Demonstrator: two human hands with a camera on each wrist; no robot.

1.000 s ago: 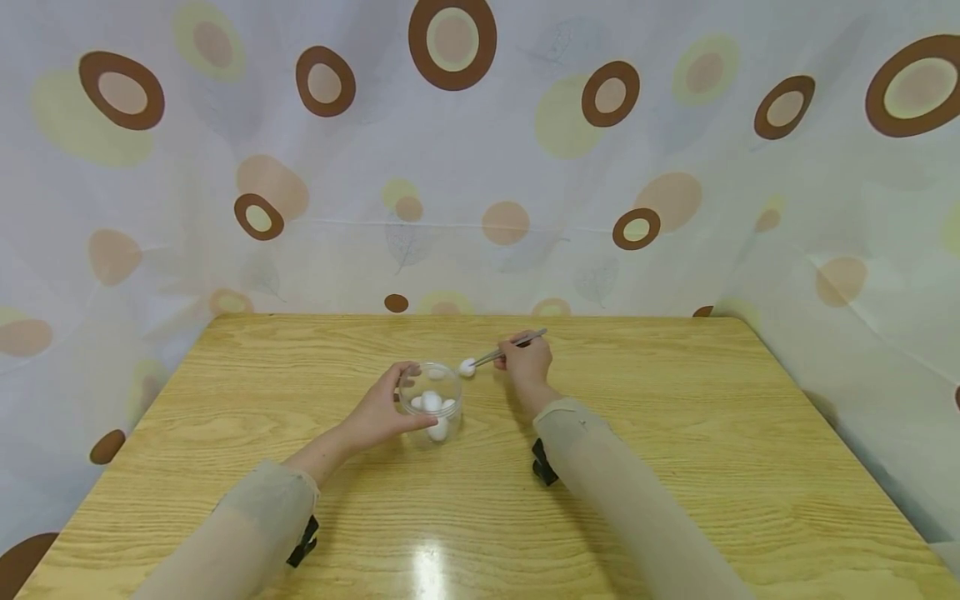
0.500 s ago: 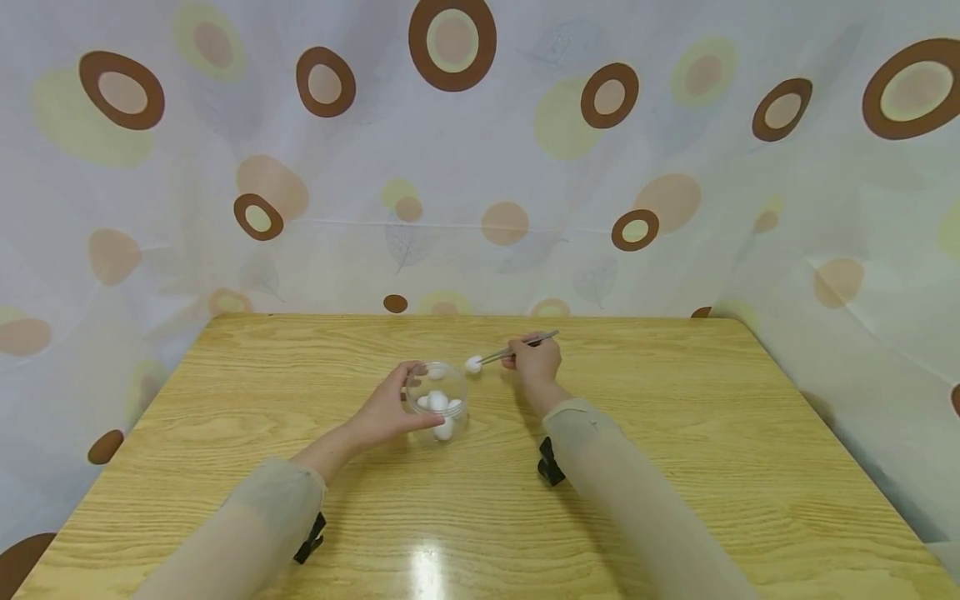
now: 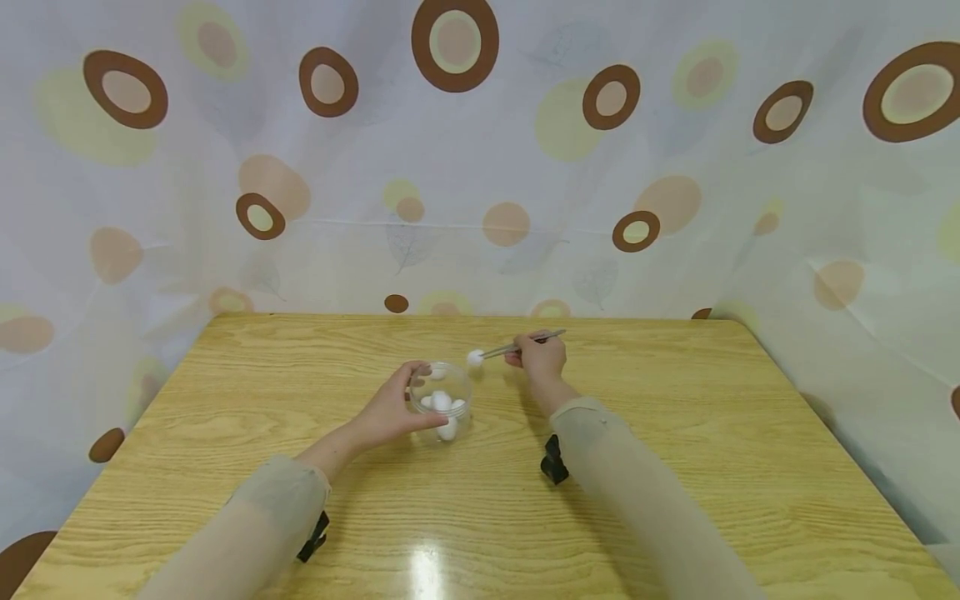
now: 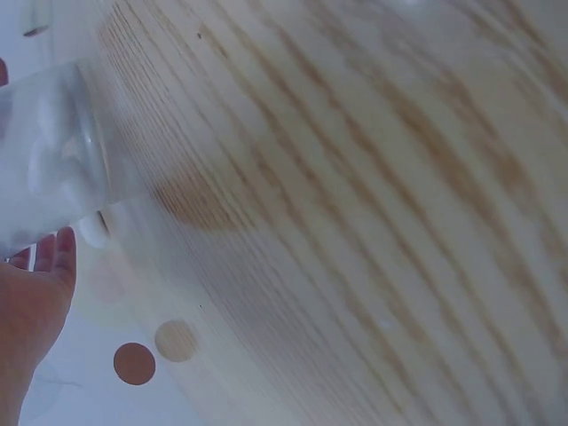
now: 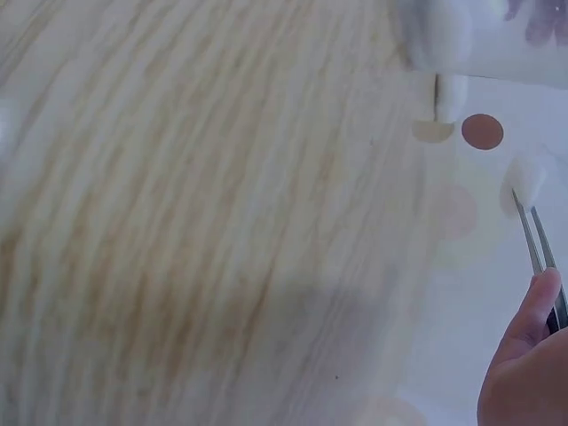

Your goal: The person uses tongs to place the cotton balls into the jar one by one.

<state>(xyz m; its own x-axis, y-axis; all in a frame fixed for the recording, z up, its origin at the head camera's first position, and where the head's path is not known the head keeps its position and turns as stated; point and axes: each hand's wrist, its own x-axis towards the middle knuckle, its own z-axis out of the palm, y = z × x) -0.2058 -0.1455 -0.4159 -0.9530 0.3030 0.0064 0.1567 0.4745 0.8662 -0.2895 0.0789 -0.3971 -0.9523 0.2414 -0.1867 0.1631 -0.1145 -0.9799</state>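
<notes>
Nearest me, my pale sleeves (image 3: 232,533) rise from the lower edge of the frame, one on each side, over the wooden table (image 3: 750,475).

Just below centre, my left hand (image 3: 385,414) grips the clear jar (image 3: 466,423), thumb across its near side, fingers round the far side. Its mouth faces up. I would keep that grip firm enough to stop the jar sliding, but light enough not to squeeze the wall. Several white balls (image 3: 441,402) sit inside. Another, the stray ball (image 4: 94,231), shows beyond the jar, at the left of my left-wrist view; I'd avoid nudging it.

A little farther up and right of centre, my right hand (image 3: 544,360) pinches the metal tweezers (image 3: 501,351), which slope down leftward. At their tips is the held ball (image 3: 476,358), just up and right of the jar's rim, seemingly lifted off the wood. The tips take it by its right side, so I judge a steady, moderate squeeze best: too little and it could drop, too much and it might slip out.

Farthest off, across the upper frame, hangs the patterned cloth (image 3: 517,158).
</notes>
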